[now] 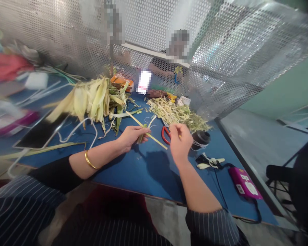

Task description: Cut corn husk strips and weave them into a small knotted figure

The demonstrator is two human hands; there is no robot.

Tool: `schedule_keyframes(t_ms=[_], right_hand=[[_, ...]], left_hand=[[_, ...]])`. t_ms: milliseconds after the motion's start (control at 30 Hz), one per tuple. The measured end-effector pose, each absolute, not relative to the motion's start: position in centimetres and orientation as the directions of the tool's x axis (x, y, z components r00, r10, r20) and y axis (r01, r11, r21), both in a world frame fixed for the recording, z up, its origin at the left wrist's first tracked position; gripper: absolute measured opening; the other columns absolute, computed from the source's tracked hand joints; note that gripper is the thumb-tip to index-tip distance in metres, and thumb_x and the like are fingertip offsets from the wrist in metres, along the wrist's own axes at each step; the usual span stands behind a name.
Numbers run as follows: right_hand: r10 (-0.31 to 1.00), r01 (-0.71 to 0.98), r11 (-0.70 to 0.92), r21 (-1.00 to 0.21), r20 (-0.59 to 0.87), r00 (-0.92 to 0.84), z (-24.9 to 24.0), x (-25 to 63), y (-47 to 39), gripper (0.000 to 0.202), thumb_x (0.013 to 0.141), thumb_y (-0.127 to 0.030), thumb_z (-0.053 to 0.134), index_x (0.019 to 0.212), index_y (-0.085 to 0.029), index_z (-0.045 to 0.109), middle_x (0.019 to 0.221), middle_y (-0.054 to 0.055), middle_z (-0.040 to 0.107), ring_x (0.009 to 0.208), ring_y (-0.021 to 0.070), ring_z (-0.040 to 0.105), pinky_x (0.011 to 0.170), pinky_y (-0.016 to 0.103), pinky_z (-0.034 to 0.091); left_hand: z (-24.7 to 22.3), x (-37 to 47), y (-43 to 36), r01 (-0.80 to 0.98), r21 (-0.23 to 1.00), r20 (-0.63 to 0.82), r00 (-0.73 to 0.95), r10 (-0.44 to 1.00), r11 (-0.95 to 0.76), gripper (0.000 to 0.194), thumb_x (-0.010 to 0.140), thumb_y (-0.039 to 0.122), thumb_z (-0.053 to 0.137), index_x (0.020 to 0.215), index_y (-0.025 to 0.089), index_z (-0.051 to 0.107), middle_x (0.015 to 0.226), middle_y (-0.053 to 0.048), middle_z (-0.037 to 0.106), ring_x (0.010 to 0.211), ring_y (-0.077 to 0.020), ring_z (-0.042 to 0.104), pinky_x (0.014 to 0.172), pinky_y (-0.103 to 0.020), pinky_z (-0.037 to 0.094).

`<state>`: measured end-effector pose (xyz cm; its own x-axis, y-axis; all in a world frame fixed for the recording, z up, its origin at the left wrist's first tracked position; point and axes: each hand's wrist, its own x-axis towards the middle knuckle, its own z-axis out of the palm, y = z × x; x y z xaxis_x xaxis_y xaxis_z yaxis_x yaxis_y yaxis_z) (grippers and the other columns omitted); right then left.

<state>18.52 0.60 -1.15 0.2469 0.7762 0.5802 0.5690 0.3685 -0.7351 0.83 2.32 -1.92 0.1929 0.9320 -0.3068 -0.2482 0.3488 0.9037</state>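
Note:
Between the thumb and fingers of my left hand (133,136) are pinched several narrow corn husk strips (157,140), crossing each other, with thin pale thread ends near the thumb. My right hand (180,141) is raised to the right of them, its thumb and fingertips closed together. Whatever those fingertips may hold is too small to make out. Beside and partly behind that hand lie red-handled scissors (165,135). A spool of black thread (201,138) stands just to its right, and a small bundle of pale husk and black thread (209,161) lies nearer me.
Dried corn husks (92,99) are heaped at the back left, shredded husk pieces (177,112) at the back right. A lit phone (144,82) leans by the mesh partition (149,27). A dark tablet (42,131), a white cable (96,131) and a magenta box (245,182) lie on the blue table (113,174).

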Motion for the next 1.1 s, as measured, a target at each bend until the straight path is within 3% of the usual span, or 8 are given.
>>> schedule_keyframes(t_ms=[67, 133, 233, 433, 600, 800, 1100], right_hand=[[0.696, 0.708, 0.540, -0.456, 0.715, -0.070, -1.0, 17.5, -0.8, 0.026, 0.087, -0.038, 0.053, 0.073, -0.020, 0.065, 0.071, 0.005, 0.065, 0.069, 0.0156, 0.058, 0.070, 0.029, 0.043], [0.728, 0.748, 0.572, -0.337, 0.629, -0.274, -1.4, 16.0, -1.7, 0.024, 0.087, -0.037, 0.054, 0.075, -0.020, 0.066, 0.071, 0.004, 0.066, 0.065, 0.0141, 0.058, 0.064, 0.027, 0.040], [0.854, 0.795, 0.431, -0.428, 0.478, -0.205, -2.5, 14.0, -1.8, 0.025, 0.086, -0.042, 0.054, 0.087, -0.020, 0.066, 0.084, 0.005, 0.069, 0.071, 0.0157, 0.060, 0.063, 0.026, 0.039], [0.961, 0.637, 0.230, -0.736, 0.275, -0.030, -3.4, 13.8, -0.6, 0.033, 0.088, -0.039, 0.047, 0.062, -0.021, 0.056, 0.061, 0.000, 0.062, 0.057, 0.0132, 0.052, 0.057, 0.025, 0.036], [0.977, 0.465, 0.202, -0.862, 0.209, -0.037, -3.5, 14.1, -0.9, 0.029, 0.085, -0.037, 0.048, 0.061, -0.021, 0.049, 0.058, -0.002, 0.057, 0.054, 0.0124, 0.051, 0.056, 0.025, 0.036], [0.964, 0.524, 0.266, -0.809, 0.228, -0.137, -3.3, 13.9, -1.8, 0.030, 0.085, -0.033, 0.047, 0.058, -0.022, 0.043, 0.055, -0.002, 0.053, 0.053, 0.0123, 0.045, 0.056, 0.026, 0.033], [0.887, 0.696, 0.460, -0.552, 0.330, -0.323, -3.1, 13.4, -2.8, 0.028, 0.088, -0.028, 0.048, 0.062, -0.021, 0.045, 0.062, -0.001, 0.052, 0.057, 0.0115, 0.044, 0.056, 0.026, 0.030]], left_hand=[[-2.1, 0.9, 2.6, -0.305, 0.898, -0.285, 0.144, 0.947, 0.317, 0.018, 0.069, 0.030, 0.074, 0.074, 0.013, 0.072, 0.064, -0.005, 0.065, 0.055, -0.0103, 0.059, 0.059, -0.025, 0.045], [-2.5, 1.0, 2.6, -0.347, 0.901, -0.237, 0.111, 0.965, 0.261, 0.019, 0.068, 0.031, 0.075, 0.068, 0.013, 0.071, 0.061, -0.003, 0.064, 0.053, -0.0089, 0.055, 0.055, -0.024, 0.043], [-2.9, 1.3, 2.4, -0.383, 0.901, -0.178, 0.099, 0.979, 0.203, 0.020, 0.066, 0.032, 0.076, 0.063, 0.013, 0.069, 0.059, -0.001, 0.062, 0.050, -0.0068, 0.050, 0.050, -0.022, 0.038], [-2.7, 1.7, 1.8, -0.374, 0.906, -0.144, 0.164, 0.976, 0.197, 0.018, 0.066, 0.029, 0.077, 0.065, 0.012, 0.069, 0.056, 0.000, 0.059, 0.048, -0.0059, 0.047, 0.047, -0.020, 0.036], [-2.0, 1.4, 1.9, -0.364, 0.897, -0.169, 0.240, 0.956, 0.250, 0.009, 0.067, 0.020, 0.074, 0.070, 0.012, 0.071, 0.066, -0.004, 0.067, 0.062, -0.0108, 0.059, 0.061, -0.023, 0.046], [-2.1, 1.2, 2.1, -0.345, 0.898, -0.225, 0.176, 0.958, 0.274, 0.008, 0.072, 0.017, 0.070, 0.072, 0.009, 0.072, 0.073, -0.008, 0.072, 0.064, -0.0110, 0.063, 0.070, -0.025, 0.050], [-2.2, 1.1, 2.5, -0.420, 0.860, -0.269, 0.112, 0.957, 0.291, 0.003, 0.073, 0.010, 0.068, 0.076, 0.010, 0.068, 0.072, -0.006, 0.072, 0.069, -0.0134, 0.067, 0.074, -0.028, 0.052]])
